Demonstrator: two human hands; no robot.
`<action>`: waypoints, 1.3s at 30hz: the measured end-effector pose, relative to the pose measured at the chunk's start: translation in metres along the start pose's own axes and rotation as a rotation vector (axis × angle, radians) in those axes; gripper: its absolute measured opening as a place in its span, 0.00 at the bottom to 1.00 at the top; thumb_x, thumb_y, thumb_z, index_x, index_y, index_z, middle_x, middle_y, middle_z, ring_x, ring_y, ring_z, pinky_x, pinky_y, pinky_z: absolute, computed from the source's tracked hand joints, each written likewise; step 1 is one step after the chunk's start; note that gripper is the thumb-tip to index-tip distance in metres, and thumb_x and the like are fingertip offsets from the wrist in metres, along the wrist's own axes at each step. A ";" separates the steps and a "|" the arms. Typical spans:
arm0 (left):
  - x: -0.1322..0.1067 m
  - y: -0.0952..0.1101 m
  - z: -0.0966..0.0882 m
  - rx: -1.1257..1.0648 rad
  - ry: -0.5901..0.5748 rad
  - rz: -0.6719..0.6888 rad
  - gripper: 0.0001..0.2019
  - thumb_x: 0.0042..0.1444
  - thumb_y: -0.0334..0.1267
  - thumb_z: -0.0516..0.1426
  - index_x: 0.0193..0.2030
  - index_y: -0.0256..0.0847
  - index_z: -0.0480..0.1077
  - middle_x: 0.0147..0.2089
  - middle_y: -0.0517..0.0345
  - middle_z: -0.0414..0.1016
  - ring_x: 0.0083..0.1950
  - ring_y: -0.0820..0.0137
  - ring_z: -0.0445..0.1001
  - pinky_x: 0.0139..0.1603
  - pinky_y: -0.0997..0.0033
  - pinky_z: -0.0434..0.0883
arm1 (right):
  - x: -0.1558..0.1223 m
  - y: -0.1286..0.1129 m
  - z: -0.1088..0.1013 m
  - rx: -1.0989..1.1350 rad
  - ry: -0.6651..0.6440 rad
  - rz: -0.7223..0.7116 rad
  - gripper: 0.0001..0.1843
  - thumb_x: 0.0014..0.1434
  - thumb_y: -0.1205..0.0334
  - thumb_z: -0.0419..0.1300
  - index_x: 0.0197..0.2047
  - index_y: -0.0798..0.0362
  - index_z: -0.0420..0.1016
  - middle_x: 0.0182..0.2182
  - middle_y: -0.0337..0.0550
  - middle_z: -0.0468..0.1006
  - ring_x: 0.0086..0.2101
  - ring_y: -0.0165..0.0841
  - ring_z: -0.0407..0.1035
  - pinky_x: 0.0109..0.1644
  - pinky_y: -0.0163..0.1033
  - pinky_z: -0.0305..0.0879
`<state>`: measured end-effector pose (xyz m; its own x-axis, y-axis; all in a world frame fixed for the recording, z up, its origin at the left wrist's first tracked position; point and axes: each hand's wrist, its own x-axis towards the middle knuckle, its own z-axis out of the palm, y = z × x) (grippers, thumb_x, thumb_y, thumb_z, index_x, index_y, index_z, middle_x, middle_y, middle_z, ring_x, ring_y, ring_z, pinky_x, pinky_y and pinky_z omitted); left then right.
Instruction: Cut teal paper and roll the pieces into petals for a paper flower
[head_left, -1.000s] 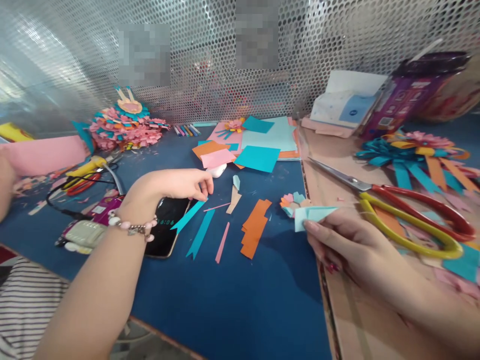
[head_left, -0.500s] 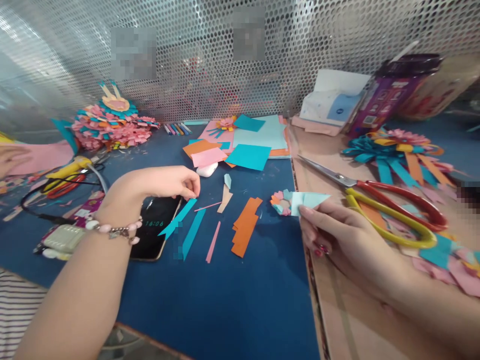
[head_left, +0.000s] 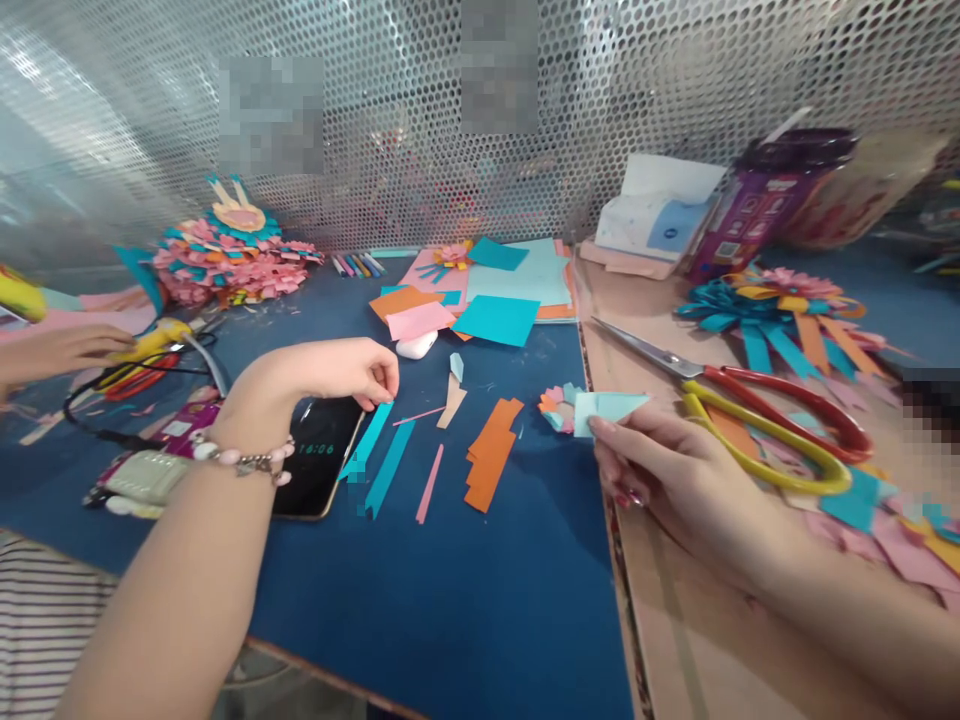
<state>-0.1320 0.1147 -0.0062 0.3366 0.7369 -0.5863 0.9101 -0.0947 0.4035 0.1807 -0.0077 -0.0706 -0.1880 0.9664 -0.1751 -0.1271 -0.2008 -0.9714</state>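
As the head view now stands, the teal strip [head_left: 369, 440] left of centre hangs steeper than half a second ago, its lower end swung closer to the second strip [head_left: 391, 468] beside it; the left hand [head_left: 364, 372] appears closed in a fingertip pinch on its upper end; at right of centre the right hand [head_left: 664, 445] holds the pale paper [head_left: 589, 412] between thumb and curled fingers; I judge that the work has barely moved on, since both pieces remain in hand; compared with the earliest frame, the pale paper sits higher, level with the flower [head_left: 550, 405] and at its right edge, though contact is unclear; at far left another person's hand [head_left: 82, 348], formerly at the pink sheet [head_left: 124, 318], is now by the yellow handle [head_left: 161, 335], touching or not I cannot tell; the orange paper [head_left: 493, 455] mid-frame and the scissors [head_left: 686, 366] at right lie unmoved.
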 end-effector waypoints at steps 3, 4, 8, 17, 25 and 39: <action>0.001 -0.005 0.000 -0.041 -0.006 0.003 0.08 0.45 0.37 0.58 0.33 0.38 0.67 0.32 0.57 0.72 0.34 0.68 0.75 0.36 0.71 0.72 | -0.001 0.002 -0.001 -0.106 0.006 -0.028 0.19 0.58 0.52 0.59 0.21 0.53 0.63 0.17 0.35 0.66 0.19 0.24 0.58 0.24 0.33 0.57; 0.002 -0.007 0.000 -0.055 -0.008 -0.001 0.08 0.45 0.37 0.58 0.33 0.37 0.67 0.32 0.57 0.72 0.34 0.68 0.75 0.36 0.71 0.72 | -0.001 0.002 -0.001 -0.122 0.007 -0.031 0.19 0.58 0.52 0.59 0.21 0.53 0.63 0.18 0.35 0.67 0.19 0.24 0.58 0.24 0.33 0.57; 0.003 -0.012 0.000 -0.085 0.002 -0.005 0.13 0.44 0.35 0.58 0.39 0.38 0.65 0.35 0.55 0.74 0.35 0.67 0.76 0.37 0.70 0.73 | -0.004 -0.001 0.000 -0.237 0.018 -0.039 0.21 0.58 0.49 0.58 0.20 0.53 0.62 0.16 0.35 0.66 0.18 0.25 0.58 0.22 0.32 0.56; 0.003 -0.005 0.000 -0.063 -0.003 0.028 0.17 0.47 0.38 0.57 0.44 0.37 0.63 0.36 0.52 0.75 0.34 0.67 0.76 0.36 0.69 0.72 | -0.010 -0.011 0.003 -0.606 0.002 -0.046 0.28 0.59 0.43 0.52 0.15 0.53 0.63 0.13 0.37 0.67 0.15 0.24 0.57 0.20 0.33 0.52; 0.004 -0.003 0.003 0.019 -0.004 0.020 0.17 0.46 0.40 0.58 0.44 0.38 0.64 0.36 0.53 0.76 0.35 0.66 0.75 0.33 0.70 0.70 | -0.010 -0.007 -0.001 -0.499 0.010 -0.028 0.27 0.58 0.45 0.54 0.15 0.53 0.61 0.13 0.36 0.67 0.17 0.24 0.58 0.21 0.32 0.52; -0.004 0.041 0.027 0.293 0.095 0.067 0.15 0.47 0.48 0.57 0.36 0.39 0.68 0.33 0.56 0.72 0.31 0.70 0.66 0.28 0.73 0.59 | -0.010 -0.004 -0.001 -0.342 -0.035 0.060 0.24 0.54 0.44 0.59 0.17 0.52 0.61 0.13 0.33 0.61 0.16 0.25 0.54 0.20 0.33 0.53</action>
<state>-0.0892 0.0901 -0.0060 0.3869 0.7804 -0.4912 0.9221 -0.3243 0.2112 0.1841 -0.0166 -0.0653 -0.2189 0.9473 -0.2339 0.2183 -0.1860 -0.9580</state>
